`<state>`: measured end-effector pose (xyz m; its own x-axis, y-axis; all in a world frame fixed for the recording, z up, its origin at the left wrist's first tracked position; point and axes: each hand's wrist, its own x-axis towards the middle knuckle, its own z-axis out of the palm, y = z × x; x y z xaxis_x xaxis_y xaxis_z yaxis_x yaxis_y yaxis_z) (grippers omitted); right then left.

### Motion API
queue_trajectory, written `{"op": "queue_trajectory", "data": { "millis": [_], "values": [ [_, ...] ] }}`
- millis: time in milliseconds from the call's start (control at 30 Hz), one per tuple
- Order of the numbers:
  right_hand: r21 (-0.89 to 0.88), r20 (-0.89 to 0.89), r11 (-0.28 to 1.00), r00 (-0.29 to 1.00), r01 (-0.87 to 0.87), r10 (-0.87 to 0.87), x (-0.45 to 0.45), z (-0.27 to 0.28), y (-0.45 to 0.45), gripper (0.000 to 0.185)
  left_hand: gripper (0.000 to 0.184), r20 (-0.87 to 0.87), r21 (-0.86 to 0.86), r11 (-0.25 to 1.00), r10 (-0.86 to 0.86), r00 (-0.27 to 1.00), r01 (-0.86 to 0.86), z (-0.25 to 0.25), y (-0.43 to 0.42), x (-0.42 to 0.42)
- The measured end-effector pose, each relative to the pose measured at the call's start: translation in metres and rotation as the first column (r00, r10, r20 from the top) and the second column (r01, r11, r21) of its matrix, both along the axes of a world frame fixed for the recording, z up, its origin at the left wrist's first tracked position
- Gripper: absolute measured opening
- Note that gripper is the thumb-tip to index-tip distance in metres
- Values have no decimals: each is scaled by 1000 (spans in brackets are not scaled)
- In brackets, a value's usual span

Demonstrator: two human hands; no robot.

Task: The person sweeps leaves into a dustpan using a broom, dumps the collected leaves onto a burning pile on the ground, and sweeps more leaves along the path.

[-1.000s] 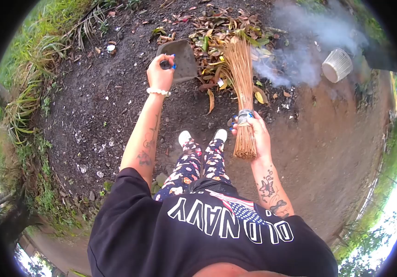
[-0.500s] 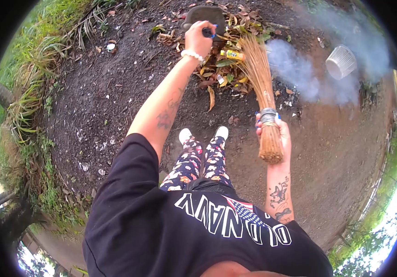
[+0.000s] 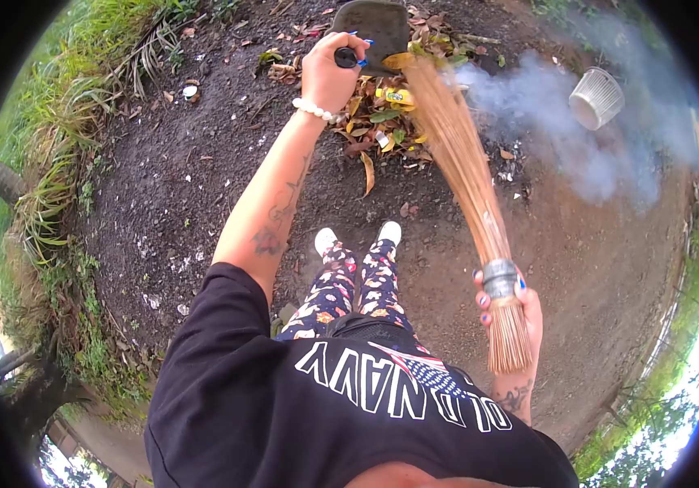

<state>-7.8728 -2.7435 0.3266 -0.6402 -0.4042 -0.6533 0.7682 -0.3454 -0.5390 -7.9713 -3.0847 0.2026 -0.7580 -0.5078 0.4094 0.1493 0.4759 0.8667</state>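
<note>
My left hand (image 3: 332, 69) is wrapped round the black handle of a dark dustpan (image 3: 378, 32), held over the upper part of a pile of dry leaves (image 3: 374, 122). My right hand (image 3: 520, 305) grips a stick broom (image 3: 467, 171) at its grey binding. The bristles point up and left, and their tips are blurred beside the dustpan's right edge, above the leaves. A yellow packet or bottle (image 3: 396, 96) lies among the leaves, left of the bristles.
Smoke (image 3: 528, 106) drifts to the right of the leaves. A white ribbed basket (image 3: 596, 98) lies tilted on the dirt at the upper right. Grass (image 3: 65, 106) borders the left side. My white shoes (image 3: 326, 241) stand below the pile.
The dustpan has gone up and right from beside the pile to over it. My right hand has moved right and down with the broom, which now slants more. The yellow item has come into view.
</note>
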Motion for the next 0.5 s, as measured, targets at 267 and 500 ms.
{"op": "queue_trajectory", "data": {
  "millis": [267,500],
  "values": [
    [-28,224,997,971,-75,79,14,-5,22,46,16,-16,-131,986,-108,994,105,14,-1,6],
    [-155,381,983,913,-95,149,15,-62,18,43,16,-43,-293,914,-307,951,281,8,7,13]
  ]
}}
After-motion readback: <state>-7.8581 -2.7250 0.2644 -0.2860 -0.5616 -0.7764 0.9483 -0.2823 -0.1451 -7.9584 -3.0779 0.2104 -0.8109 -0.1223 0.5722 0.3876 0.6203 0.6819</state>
